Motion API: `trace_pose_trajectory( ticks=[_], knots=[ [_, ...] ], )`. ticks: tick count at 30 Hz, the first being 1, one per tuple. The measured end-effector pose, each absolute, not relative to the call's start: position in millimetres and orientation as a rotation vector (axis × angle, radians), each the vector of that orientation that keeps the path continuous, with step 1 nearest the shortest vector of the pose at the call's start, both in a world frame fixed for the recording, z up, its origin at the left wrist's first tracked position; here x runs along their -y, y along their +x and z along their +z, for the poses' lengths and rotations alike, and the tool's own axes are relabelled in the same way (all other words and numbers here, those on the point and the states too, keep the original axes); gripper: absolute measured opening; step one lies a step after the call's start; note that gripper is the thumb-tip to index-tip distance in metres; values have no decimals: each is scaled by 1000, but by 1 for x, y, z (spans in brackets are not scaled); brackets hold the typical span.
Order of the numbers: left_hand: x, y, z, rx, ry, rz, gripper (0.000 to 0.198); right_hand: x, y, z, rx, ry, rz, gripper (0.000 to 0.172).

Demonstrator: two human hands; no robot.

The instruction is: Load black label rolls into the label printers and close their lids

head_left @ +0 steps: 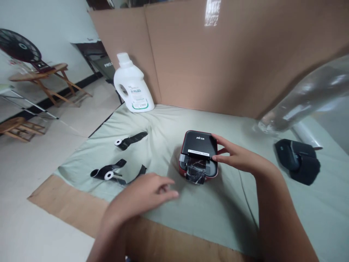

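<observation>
A small black-and-red printer (200, 145) stands on the green cloth with its lid down. A crinkled, shiny black strip (196, 172) sticks out of its front. My right hand (236, 153) touches the printer's right side, thumb and forefinger apart at the edge of the lid. Left of the printer and nearer to me, my left hand (155, 191) is in the air, slightly blurred, thumb and forefinger apart with nothing visible between them. Beyond it lie black rolls with white cores, one roll (124, 142) farther back and another roll (109, 174) closer, their loose tails unrolled.
A white detergent bottle (134, 85) stands at the back left by a cardboard panel (218, 65). At right are a dark folded item (298, 160) and a clear plastic wrap bundle (297, 102). A thin cord (247, 196) crosses the green cloth (169, 123).
</observation>
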State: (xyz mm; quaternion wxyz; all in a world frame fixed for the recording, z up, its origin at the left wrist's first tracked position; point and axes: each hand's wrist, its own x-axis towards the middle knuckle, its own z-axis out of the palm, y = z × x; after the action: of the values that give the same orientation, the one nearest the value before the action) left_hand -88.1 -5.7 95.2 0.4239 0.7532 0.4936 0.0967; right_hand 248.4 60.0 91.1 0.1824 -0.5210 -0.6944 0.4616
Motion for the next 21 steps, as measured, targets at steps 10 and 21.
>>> trace_pose_trajectory(
  ticks=[10, 21],
  knots=[
    [-120, -225, 75, -2364, 1879, -150, 56, -62, 248, 90, 1963, -1498, 1272, 84],
    [-47, -315, 70, -2574, 1664, -222, 44, -67, 256, 76, 1930, -1529, 1244, 86]
  ],
)
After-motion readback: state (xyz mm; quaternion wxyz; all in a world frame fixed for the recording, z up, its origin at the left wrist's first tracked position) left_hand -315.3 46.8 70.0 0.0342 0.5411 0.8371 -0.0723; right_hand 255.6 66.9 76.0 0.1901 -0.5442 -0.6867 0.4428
